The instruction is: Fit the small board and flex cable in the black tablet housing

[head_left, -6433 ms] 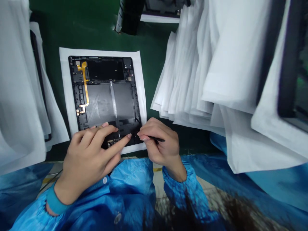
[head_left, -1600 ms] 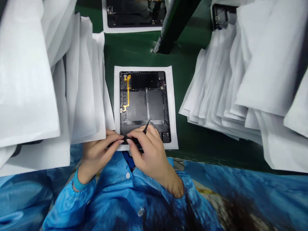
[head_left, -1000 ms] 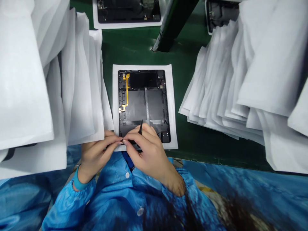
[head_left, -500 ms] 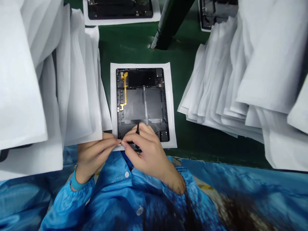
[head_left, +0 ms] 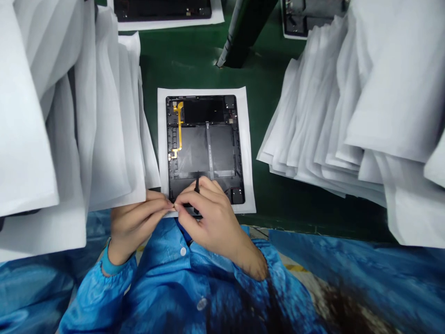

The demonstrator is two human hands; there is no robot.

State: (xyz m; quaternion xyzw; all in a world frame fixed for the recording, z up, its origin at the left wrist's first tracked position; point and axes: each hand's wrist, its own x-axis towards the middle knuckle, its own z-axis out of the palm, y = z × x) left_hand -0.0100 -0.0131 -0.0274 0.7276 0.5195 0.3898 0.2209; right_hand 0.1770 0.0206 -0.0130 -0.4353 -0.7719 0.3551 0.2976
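An open tablet housing [head_left: 192,148] lies on a white foam sleeve [head_left: 249,153], with a yellow flex cable [head_left: 180,132] along its left side and dark battery panels inside. At its lower left corner, the fingertips of my left hand [head_left: 137,220] are pinched together, almost touching those of my right hand. Whatever they pinch is too small to make out. My right hand [head_left: 212,218] rests over the housing's lower edge, its thumb and forefinger closed. Black tweezers [head_left: 197,188] are tucked in that hand, the thin tip pointing away from me.
White foam sleeves [head_left: 107,120] are stacked at left, and another stack of sleeves [head_left: 313,116] stands at right. A dark post [head_left: 245,35] rises from the green table [head_left: 187,60]. Further housings lie at the far edge, one at left [head_left: 163,10], another at right [head_left: 302,18].
The view has shifted slightly, so the far housings sit a little higher. Both hands keep the same pinched pose at the housing's lower left corner.
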